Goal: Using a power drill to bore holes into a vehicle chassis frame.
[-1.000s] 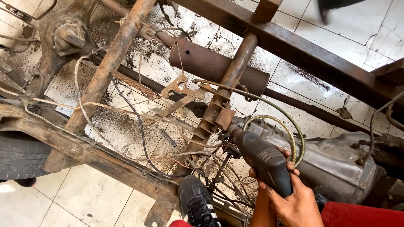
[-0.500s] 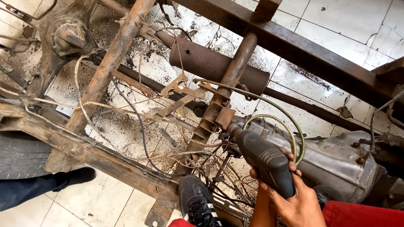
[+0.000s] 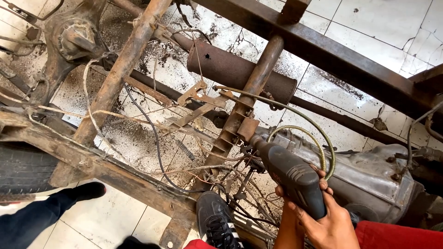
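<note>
A dark grey power drill [image 3: 288,175] points up and left, its chuck against a rusty bracket [image 3: 240,127] on the upright tube of an old vehicle frame. My right hand [image 3: 334,223] is wrapped around the drill's grip from below. My left hand [image 3: 285,210] comes up beside it and touches the drill's underside; most of that hand is hidden. A yellowish cable [image 3: 314,138] loops over the drill body.
Rusty frame rails [image 3: 115,78], a rusted cylinder [image 3: 230,69], loose wires and a spring cross the dirty tiled floor. A grey gearbox [image 3: 374,180] lies at right and a tyre [image 3: 23,170] at left. My black shoe [image 3: 217,221] is below. Another person's shoe [image 3: 87,191] stands lower left.
The other person's leg and shoe have moved in from the left edge towards the frame. The drill and my hands have stayed in the same place.
</note>
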